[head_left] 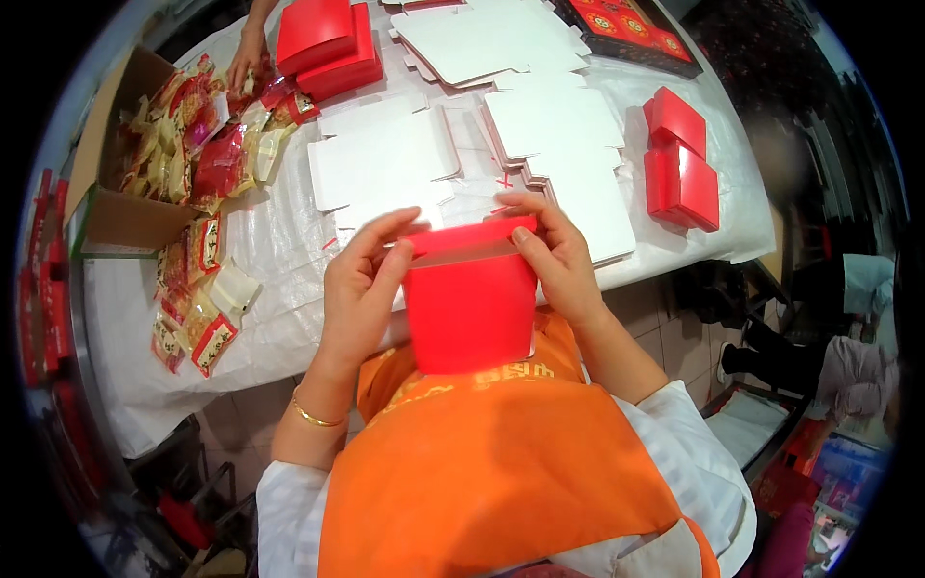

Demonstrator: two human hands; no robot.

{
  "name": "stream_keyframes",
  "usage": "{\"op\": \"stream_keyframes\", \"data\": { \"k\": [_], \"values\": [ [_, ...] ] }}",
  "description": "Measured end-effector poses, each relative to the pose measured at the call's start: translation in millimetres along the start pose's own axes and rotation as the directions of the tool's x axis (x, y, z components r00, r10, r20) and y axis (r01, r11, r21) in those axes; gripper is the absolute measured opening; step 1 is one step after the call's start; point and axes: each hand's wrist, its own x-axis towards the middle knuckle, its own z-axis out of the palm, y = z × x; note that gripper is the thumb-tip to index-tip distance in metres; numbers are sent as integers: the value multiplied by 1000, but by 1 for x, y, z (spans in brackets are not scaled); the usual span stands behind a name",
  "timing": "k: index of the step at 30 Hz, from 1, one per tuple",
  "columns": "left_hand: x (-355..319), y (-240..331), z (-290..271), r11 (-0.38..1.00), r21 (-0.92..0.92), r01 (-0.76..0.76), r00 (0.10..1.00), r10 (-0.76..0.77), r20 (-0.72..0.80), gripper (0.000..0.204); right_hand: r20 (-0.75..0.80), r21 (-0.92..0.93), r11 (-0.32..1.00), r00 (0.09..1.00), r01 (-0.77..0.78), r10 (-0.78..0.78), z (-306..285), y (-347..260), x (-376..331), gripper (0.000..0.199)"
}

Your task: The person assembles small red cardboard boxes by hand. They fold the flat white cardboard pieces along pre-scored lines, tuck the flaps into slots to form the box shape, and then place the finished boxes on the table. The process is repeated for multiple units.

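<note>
A red cardboard box (469,313) is between my hands at the table's near edge, in front of my orange apron. Its upper edge is partly unfolded, with a narrow gap showing under a red flap. My left hand (364,275) grips the box's upper left corner, thumb on the near side. At the upper right corner, my right hand (556,252) pinches the flap, its thumb on top and its fingers behind. Just beyond my hands lie flat white box blanks (385,159), and a taller stack of white blanks (564,125) stands beside them.
An open brown carton (140,220) at the left spills several wrapped snack packets (222,164). Another person's hand (249,60) reaches into them. Folded red boxes stand at the back (332,53) and on the right (682,173). A dark tray of red packs (626,29) lies at the far right.
</note>
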Motion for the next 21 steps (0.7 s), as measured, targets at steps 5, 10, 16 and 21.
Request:
{"op": "stream_keyframes", "data": {
  "k": [5,10,16,21],
  "values": [
    [-7,-25,-4,948,-102,-303,953,300,-47,19,-78,110,958,964,263,-256,-2,30,4,36],
    [-2,-22,-16,907,184,-379,923,359,136,13,-155,196,900,918,390,-365,13,36,2,33],
    [5,-26,-29,906,157,-394,907,356,223,11,-58,-81,874,873,479,-484,0,40,-3,50],
    [-2,-25,-24,940,131,-313,943,292,161,12,-91,-133,869,867,476,-489,0,37,-5,46]
  ]
}}
